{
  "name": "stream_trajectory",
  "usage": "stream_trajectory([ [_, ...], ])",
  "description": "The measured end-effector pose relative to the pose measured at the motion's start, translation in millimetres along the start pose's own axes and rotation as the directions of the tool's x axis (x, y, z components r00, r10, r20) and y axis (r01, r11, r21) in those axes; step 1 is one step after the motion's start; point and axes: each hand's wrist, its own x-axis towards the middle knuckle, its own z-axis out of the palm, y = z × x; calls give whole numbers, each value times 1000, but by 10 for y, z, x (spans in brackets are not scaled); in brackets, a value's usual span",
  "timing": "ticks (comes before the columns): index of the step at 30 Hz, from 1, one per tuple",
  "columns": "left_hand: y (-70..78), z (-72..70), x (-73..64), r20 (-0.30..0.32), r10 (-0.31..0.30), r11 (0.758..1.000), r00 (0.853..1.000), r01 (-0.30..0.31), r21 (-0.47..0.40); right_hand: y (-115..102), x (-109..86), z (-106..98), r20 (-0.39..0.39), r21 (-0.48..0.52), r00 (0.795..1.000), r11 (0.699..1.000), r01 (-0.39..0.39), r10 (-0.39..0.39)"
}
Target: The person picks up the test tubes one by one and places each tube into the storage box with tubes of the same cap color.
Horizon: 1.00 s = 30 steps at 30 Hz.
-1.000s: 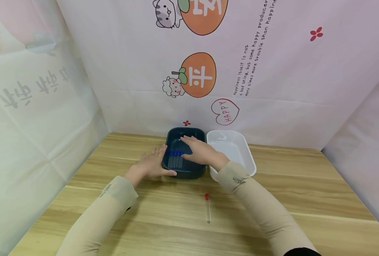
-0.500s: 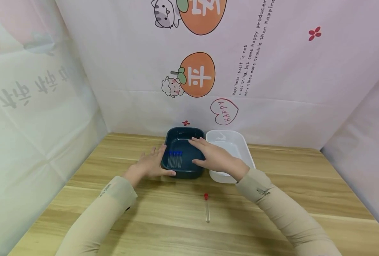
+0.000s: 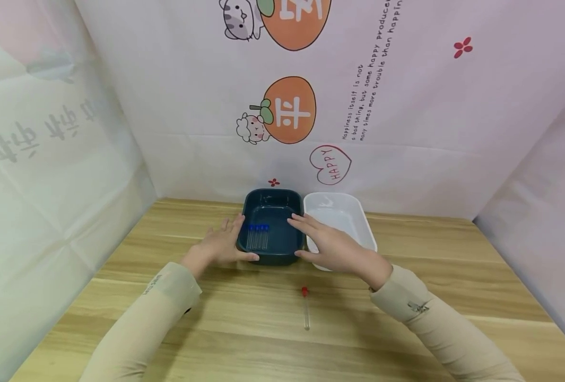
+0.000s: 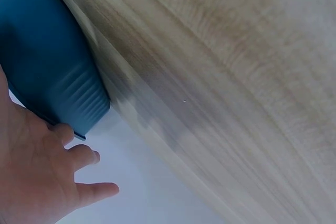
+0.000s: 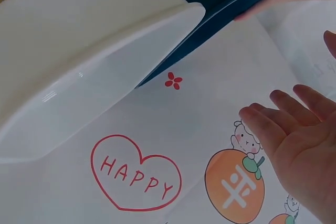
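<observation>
Side by side stand a dark blue basin [image 3: 275, 259] and a white basin [image 3: 344, 212]. Several clear test tubes with blue caps [image 3: 258, 237] lie in a row at the left of the blue basin's floor. My left hand [image 3: 219, 246] rests at that basin's left side, thumb along the front corner; the left wrist view shows its spread fingers [image 4: 94, 193] by the rim. My right hand [image 3: 331, 247] hovers with extended fingers over the seam between the basins, holding nothing. Closer to me, a test tube with a red cap [image 3: 306, 310] lies on the table.
Both basins sit at the back of the wood-grain table [image 3: 206, 329], close to a white printed curtain [image 3: 206, 159]. Similar white cloth hangs along the left and right sides.
My right hand has moved right and slightly toward me, from over the blue basin's inside to its right edge. The left hand stays at the basin's left side.
</observation>
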Motion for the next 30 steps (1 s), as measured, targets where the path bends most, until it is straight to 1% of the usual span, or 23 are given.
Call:
stream_trajectory([
  [3,3,-12,-13,2,1,1000,1000,-1,2,18,-74,6,-21,9,999,1000,26,-26],
  [10,15,-25,-24,19,4,1000,1000,-4,-7,40,-270,51,-42,37,999,999,22,-21],
  [16,16,-28,-17,14,-2,1000,1000,2,-22,76,-430,107,-67,54,996,997,55,-51],
  [19,11,-28,-15,13,-3,1000,1000,3,-20,105,-518,134,-98,49,993,996,74,-69],
  [22,8,-28,-16,13,-4,1000,1000,4,-18,126,-593,170,-112,29,990,996,84,-80],
  [25,5,-22,-23,12,-3,1000,1000,3,-17,135,-650,230,-106,5,990,995,96,-95],
  [28,6,-13,-23,11,-2,1000,1000,2,-17,138,-689,311,-99,-12,986,991,131,-132],
  [30,10,-8,-25,10,-1,1000,1000,2,-19,134,-710,363,-87,-18,987,991,135,-136],
])
